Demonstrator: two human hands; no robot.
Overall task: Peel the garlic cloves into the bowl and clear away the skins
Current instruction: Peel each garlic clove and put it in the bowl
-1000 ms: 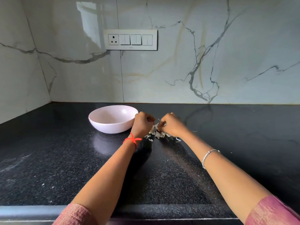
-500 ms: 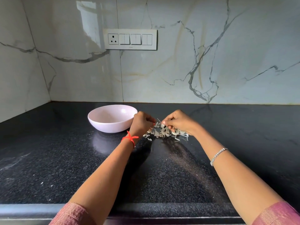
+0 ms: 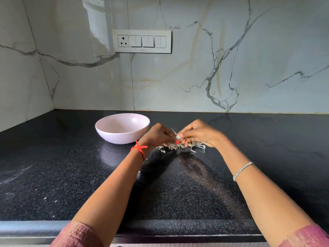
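The bowl (image 3: pixel 122 137) stands toward the worktop's (image 3: pixel 53 166) back-left corner, its wall just beside the left hand (image 3: pixel 156 135), the nearer hand. Both the left hand and the right hand (image 3: pixel 199 134) have curled fingers pinching one pale garlic clove (image 3: pixel 178 137) between them, above the heaped skins (image 3: pixel 197 146). The clove's axis seems upright, though it is too small to be sure. The bowl lies leftward of it.

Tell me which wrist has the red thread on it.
The left wrist, on the arm nearer the pink bowl, wears the red thread; the right wrist wears a silver bracelet instead.
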